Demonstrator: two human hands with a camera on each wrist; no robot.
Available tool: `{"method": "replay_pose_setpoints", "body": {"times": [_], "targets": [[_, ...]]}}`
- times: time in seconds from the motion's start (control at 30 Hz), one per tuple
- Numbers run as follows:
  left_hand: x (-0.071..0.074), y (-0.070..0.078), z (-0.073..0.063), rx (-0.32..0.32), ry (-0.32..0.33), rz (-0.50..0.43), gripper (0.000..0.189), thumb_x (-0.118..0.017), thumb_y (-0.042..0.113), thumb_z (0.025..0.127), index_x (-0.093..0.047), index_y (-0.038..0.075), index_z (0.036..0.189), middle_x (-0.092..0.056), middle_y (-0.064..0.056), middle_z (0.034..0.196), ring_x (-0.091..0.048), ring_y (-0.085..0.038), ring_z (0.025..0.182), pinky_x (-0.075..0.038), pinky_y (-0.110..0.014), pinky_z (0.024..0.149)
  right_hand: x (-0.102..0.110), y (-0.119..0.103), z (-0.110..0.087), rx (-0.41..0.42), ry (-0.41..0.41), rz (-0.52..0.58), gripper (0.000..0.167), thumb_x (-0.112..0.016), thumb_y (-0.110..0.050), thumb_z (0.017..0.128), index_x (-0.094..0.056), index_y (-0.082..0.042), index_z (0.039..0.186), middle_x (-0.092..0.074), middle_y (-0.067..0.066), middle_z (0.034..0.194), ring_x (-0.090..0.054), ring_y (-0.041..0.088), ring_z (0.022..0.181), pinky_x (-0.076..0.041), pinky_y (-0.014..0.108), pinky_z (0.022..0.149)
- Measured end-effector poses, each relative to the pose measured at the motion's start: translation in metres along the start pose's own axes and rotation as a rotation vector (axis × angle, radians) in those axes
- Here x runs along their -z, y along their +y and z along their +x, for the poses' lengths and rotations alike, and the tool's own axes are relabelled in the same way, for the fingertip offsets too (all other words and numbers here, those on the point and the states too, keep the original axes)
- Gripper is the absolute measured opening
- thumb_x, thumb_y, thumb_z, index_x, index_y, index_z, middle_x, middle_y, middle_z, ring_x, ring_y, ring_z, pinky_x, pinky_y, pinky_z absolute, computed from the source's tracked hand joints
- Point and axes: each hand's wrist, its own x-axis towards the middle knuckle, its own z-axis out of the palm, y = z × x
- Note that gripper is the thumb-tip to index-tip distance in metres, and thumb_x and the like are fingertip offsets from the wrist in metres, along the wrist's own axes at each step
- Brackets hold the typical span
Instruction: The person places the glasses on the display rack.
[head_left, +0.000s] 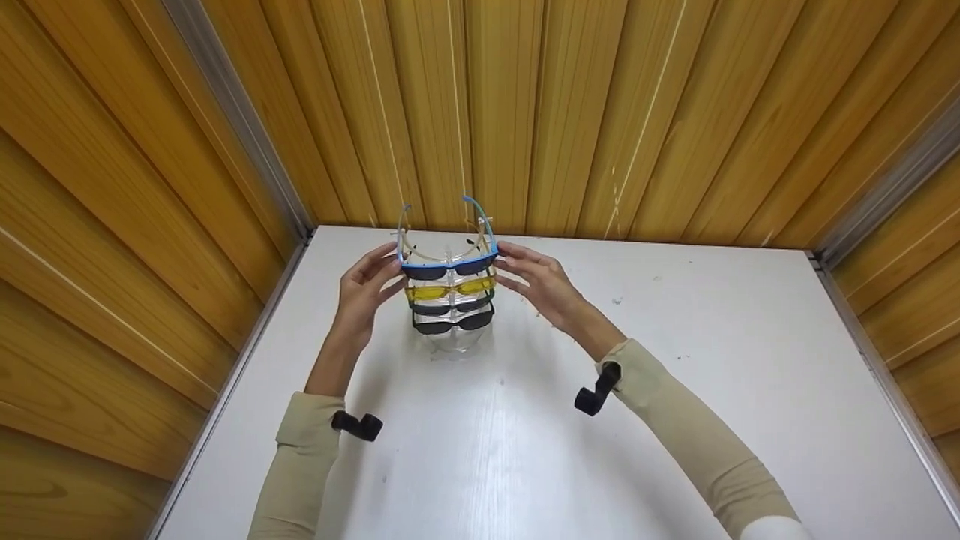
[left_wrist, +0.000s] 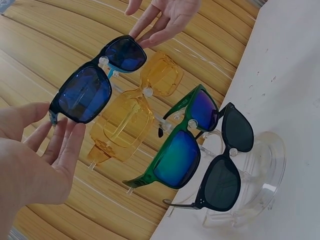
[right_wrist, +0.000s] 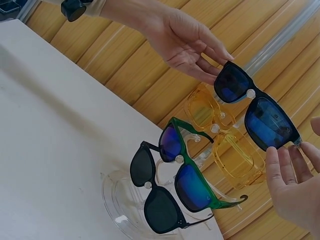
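Blue-and-black sunglasses [head_left: 425, 273] with dark blue lenses sit at the top of a clear display stand [left_wrist: 278, 172], temples pointing towards the back wall. My left hand [head_left: 362, 291] pinches their left hinge end between thumb and fingers. At the opposite end, my right hand [head_left: 546, 286] holds the other hinge corner with its fingertips. Below hang yellow glasses [left_wrist: 120, 117], then green-framed mirrored sunglasses [left_wrist: 176, 160], and lowest a black pair [left_wrist: 222, 182]. In both wrist views, the top pair's nose bridge is at a clear knob of the stand.
The stand rests on a white table [head_left: 675, 337] near its back edge. Wood-patterned panels [head_left: 562, 112] rise behind and at both sides, with metal strips [head_left: 232, 105] in the corners. Black wrist cameras [head_left: 358, 425] project from both sleeves.
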Motion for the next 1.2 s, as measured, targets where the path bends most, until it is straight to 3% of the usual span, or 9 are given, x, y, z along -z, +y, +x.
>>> {"method": "replay_pose_setpoints", "body": {"times": [0.2,0.47,0.73,0.9,1.0,1.13,1.2], "targets": [[0.001,0.0,0.001,-0.022,-0.032,0.009,0.042,-0.064,0.015,0.102,-0.057,0.011,0.143,-0.065,-0.005,0.13,-0.067,-0.016,0.115,-0.055,-0.036,0.108,0.007,-0.004,-0.004,-0.011,-0.001,-0.02,0.052,-0.048,-0.01,0.105,-0.038,0.0,0.155,-0.042,0.016,0.16,-0.043,0.031,0.146,-0.037,0.045,0.124],[0.006,0.002,0.0,-0.024,-0.058,0.05,0.046,-0.064,0.021,0.102,-0.054,0.012,0.145,-0.061,-0.009,0.141,-0.065,-0.019,0.121,-0.056,-0.034,0.106,0.03,-0.014,-0.02,0.002,0.015,-0.112,0.051,-0.049,-0.01,0.106,-0.039,-0.005,0.156,-0.042,0.016,0.161,-0.047,0.027,0.144,-0.038,0.045,0.124],[0.027,-0.003,-0.003,-0.052,-0.058,0.233,0.046,-0.062,0.023,0.103,-0.053,0.013,0.147,-0.06,-0.014,0.144,-0.065,-0.016,0.119,-0.057,-0.028,0.102,0.073,-0.022,-0.049,-0.023,0.023,-0.289,0.055,-0.055,-0.016,0.106,-0.036,-0.004,0.157,-0.043,0.016,0.16,-0.047,0.027,0.144,-0.041,0.043,0.122],[0.044,-0.004,-0.01,-0.081,-0.062,0.342,0.048,-0.063,0.021,0.103,-0.052,0.013,0.149,-0.059,-0.014,0.145,-0.062,-0.018,0.125,-0.055,-0.019,0.101,0.102,-0.026,-0.067,-0.023,0.038,-0.373,0.058,-0.056,-0.019,0.106,-0.034,-0.003,0.158,-0.039,0.019,0.161,-0.054,0.013,0.137,-0.041,0.042,0.122],[0.054,-0.004,-0.014,-0.102,-0.082,0.403,0.049,-0.063,0.021,0.103,-0.051,0.013,0.15,-0.058,-0.013,0.147,-0.057,-0.02,0.132,-0.051,-0.016,0.103,0.115,-0.028,-0.076,-0.019,0.054,-0.45,0.059,-0.055,-0.02,0.107,-0.033,-0.004,0.158,-0.038,0.02,0.162,-0.053,0.012,0.137,-0.044,0.035,0.119],[0.066,-0.005,-0.016,-0.16,-0.1,0.475,0.051,-0.063,0.022,0.103,-0.049,0.012,0.151,-0.055,-0.013,0.151,-0.051,-0.026,0.139,-0.046,-0.03,0.114,0.126,-0.029,-0.085,-0.005,0.085,-0.604,0.06,-0.057,-0.026,0.106,-0.035,-0.007,0.158,-0.04,0.016,0.162,-0.046,0.025,0.146,-0.045,0.02,0.114],[0.069,-0.007,-0.017,-0.222,-0.091,0.517,0.052,-0.064,0.02,0.102,-0.049,0.011,0.151,-0.054,-0.014,0.152,-0.048,-0.029,0.142,-0.041,-0.039,0.12,0.129,-0.03,-0.09,0.017,0.102,-0.705,0.062,-0.059,-0.029,0.105,-0.036,-0.008,0.158,-0.041,0.016,0.161,-0.043,0.031,0.148,-0.045,0.023,0.115]]}}
